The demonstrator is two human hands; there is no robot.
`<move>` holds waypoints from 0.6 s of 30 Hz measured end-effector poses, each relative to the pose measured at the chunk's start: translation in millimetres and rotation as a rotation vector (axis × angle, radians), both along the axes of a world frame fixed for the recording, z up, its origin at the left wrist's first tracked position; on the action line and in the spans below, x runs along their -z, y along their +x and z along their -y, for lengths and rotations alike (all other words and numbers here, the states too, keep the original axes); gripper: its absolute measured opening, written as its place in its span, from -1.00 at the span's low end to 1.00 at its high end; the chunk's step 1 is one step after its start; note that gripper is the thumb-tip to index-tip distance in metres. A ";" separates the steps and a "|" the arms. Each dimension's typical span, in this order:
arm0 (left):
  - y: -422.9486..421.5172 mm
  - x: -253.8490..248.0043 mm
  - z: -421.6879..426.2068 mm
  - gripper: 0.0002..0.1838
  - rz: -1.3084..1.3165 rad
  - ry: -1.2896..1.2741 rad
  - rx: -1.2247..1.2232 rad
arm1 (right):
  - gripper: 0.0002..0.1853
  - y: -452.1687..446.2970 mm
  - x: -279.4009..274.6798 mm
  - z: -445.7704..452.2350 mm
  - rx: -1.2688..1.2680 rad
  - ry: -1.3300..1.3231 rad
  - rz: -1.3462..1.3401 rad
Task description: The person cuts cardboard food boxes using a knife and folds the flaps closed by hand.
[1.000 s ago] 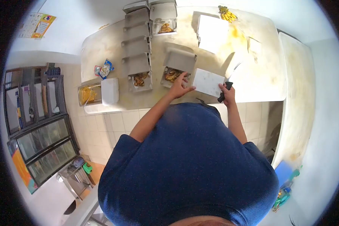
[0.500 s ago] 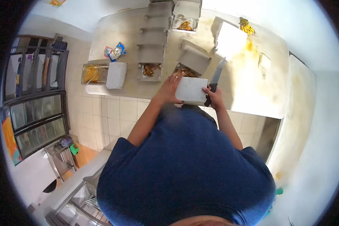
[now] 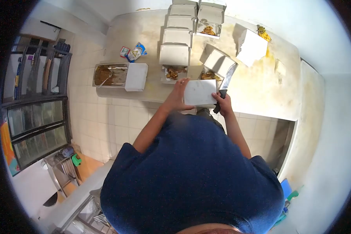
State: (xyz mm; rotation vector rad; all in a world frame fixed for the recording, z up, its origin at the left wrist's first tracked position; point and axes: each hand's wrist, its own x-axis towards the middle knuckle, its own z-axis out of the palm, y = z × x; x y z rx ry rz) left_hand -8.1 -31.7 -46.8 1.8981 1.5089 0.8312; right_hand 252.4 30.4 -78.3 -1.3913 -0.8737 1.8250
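Note:
A white board (image 3: 200,92) is held flat between my hands, in front of the table's near edge. My left hand (image 3: 178,95) grips its left side. My right hand (image 3: 223,104) is closed on the black handle of a knife (image 3: 229,77) and touches the board's right edge; the blade points up and away. Just beyond the board is an open box (image 3: 220,62) with browned food (image 3: 209,75) in it. Another open box (image 3: 174,55) with similar food stands to its left, at the near end of a row of open boxes.
At the table's left are a metal tray (image 3: 94,75) holding a spoon and sauce, a white box (image 3: 137,77) and blue packets (image 3: 137,52). Toward the back right lie a white box (image 3: 252,47) and bananas (image 3: 264,34). A black rack (image 3: 37,121) stands at far left.
The board has come off the table into both hands. My left hand, open before, now grips its left side. The nearby open box has turned, and the view has shifted.

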 end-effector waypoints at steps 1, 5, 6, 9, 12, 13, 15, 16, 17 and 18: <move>-10.3 2.2 6.9 0.34 0.042 -0.001 -0.019 | -0.68 -9.1 -3.7 4.9 0.014 -0.013 -0.010; -55.5 12.7 46.5 0.44 0.067 -0.032 -0.026 | -0.66 -32.9 13.9 28.9 0.039 0.027 0.022; -64.8 15.5 54.2 0.46 0.038 -0.041 -0.008 | -0.66 -39.9 15.5 34.3 0.036 0.039 0.030; -83.0 36.7 69.3 0.47 0.147 -0.034 -0.008 | -0.64 -64.7 5.0 52.0 0.014 0.025 0.099; -96.3 35.1 77.4 0.47 0.276 -0.117 0.019 | -0.64 -87.8 -2.8 71.1 0.001 0.006 0.158; -98.4 32.1 80.9 0.46 0.321 -0.127 -0.002 | -0.65 -91.9 -0.9 78.8 -0.006 -0.002 0.180; -101.5 23.7 85.1 0.44 0.412 -0.142 -0.047 | -0.63 -99.4 -3.1 91.3 -0.025 -0.016 0.224; -104.0 18.1 87.1 0.36 0.486 -0.210 -0.052 | -0.63 -102.1 -7.1 95.3 -0.041 -0.036 0.228; -106.4 12.5 90.6 0.27 0.559 -0.279 -0.059 | -0.63 -103.9 -10.9 99.7 -0.061 -0.057 0.231; -108.7 10.2 94.6 0.18 0.633 -0.345 -0.069 | -0.64 -105.4 -14.6 103.6 -0.083 -0.076 0.235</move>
